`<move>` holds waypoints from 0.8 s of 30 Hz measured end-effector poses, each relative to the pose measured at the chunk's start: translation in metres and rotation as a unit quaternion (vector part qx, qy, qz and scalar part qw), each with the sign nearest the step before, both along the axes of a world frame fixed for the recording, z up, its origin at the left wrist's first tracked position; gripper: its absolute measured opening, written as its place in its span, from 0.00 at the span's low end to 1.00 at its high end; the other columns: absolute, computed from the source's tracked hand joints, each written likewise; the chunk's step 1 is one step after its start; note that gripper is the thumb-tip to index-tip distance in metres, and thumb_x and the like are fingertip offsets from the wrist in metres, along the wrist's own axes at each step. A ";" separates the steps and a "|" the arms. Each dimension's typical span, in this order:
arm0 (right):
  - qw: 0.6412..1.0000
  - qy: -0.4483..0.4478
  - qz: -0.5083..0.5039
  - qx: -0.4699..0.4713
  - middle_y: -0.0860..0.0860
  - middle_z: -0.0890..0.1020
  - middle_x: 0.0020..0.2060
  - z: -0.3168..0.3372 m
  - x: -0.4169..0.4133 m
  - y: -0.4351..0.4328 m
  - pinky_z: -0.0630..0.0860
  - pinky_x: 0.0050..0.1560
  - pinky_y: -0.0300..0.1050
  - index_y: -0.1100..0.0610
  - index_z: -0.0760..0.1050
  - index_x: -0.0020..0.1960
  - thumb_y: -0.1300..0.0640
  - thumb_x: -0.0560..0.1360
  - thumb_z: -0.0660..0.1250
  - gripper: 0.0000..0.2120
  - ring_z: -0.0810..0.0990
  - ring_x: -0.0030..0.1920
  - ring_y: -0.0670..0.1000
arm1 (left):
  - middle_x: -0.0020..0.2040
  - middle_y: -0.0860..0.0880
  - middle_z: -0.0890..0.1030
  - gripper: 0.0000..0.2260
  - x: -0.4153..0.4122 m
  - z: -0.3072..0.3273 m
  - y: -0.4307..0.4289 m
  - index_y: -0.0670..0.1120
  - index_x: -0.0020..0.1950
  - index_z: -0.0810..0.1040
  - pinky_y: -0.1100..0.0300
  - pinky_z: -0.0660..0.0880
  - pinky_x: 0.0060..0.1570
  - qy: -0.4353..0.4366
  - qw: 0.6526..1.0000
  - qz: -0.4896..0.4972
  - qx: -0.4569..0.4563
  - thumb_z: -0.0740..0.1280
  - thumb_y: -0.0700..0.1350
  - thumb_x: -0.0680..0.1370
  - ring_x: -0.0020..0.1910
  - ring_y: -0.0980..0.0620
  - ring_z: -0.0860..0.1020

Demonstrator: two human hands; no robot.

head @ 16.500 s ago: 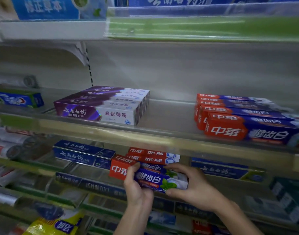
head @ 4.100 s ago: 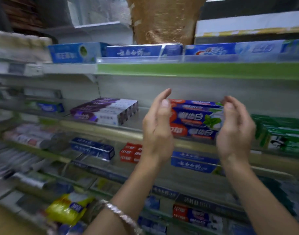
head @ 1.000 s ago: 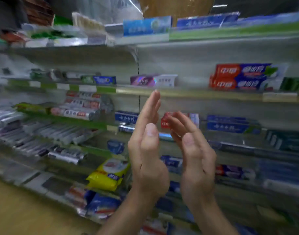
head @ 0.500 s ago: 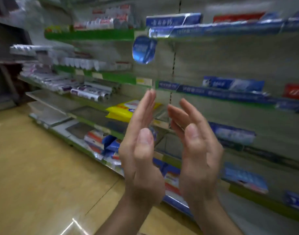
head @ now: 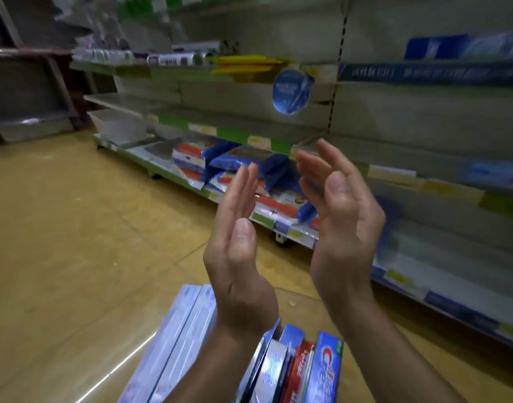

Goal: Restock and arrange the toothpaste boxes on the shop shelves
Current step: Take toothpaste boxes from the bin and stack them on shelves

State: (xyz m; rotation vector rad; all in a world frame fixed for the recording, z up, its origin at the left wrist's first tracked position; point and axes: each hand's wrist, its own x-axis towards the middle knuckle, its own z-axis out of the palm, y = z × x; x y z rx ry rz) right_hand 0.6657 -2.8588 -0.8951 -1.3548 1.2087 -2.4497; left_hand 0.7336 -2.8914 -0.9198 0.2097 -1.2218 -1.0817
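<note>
Your left hand [head: 237, 257] and right hand [head: 345, 228] hold nothing, fingers [head: 243, 193] straight; drop them to the upright blue-and-red cardboard toothpaste boxes [head: 301, 370] below those fingers and clasp both ends.

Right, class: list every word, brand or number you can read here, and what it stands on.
Nothing here reads clearly.
Round blue sign: print blurred.
Blue shelf strip: white characters blurred.
Toothpaste boxes at the bottom: lettering smeared.
</note>
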 end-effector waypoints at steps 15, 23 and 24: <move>0.995 -0.007 -0.048 0.092 0.52 0.80 0.58 -0.050 -0.024 0.024 0.75 0.59 0.41 0.55 0.70 0.66 0.45 0.74 0.54 0.25 0.78 0.61 0.47 | 0.66 0.48 0.76 0.21 -0.019 -0.075 0.007 0.50 0.72 0.64 0.60 0.71 0.63 -0.156 0.986 -0.048 -0.041 0.54 0.48 0.78 0.67 0.53 0.73; 0.996 0.003 -0.045 0.081 0.51 0.80 0.58 -0.048 -0.032 0.025 0.75 0.57 0.39 0.53 0.69 0.66 0.45 0.73 0.55 0.24 0.78 0.61 0.46 | 0.54 0.39 0.78 0.35 -0.053 -0.181 0.023 0.47 0.68 0.65 0.47 0.73 0.53 -0.626 0.768 -0.104 0.082 0.60 0.62 0.64 0.55 0.38 0.76; 0.996 0.005 -0.045 0.083 0.51 0.80 0.58 -0.048 -0.034 0.025 0.75 0.57 0.38 0.53 0.69 0.66 0.45 0.73 0.55 0.23 0.78 0.61 0.46 | 0.52 0.39 0.78 0.35 -0.054 -0.186 0.023 0.47 0.68 0.65 0.51 0.73 0.51 -0.669 0.727 -0.133 0.076 0.62 0.61 0.65 0.53 0.39 0.76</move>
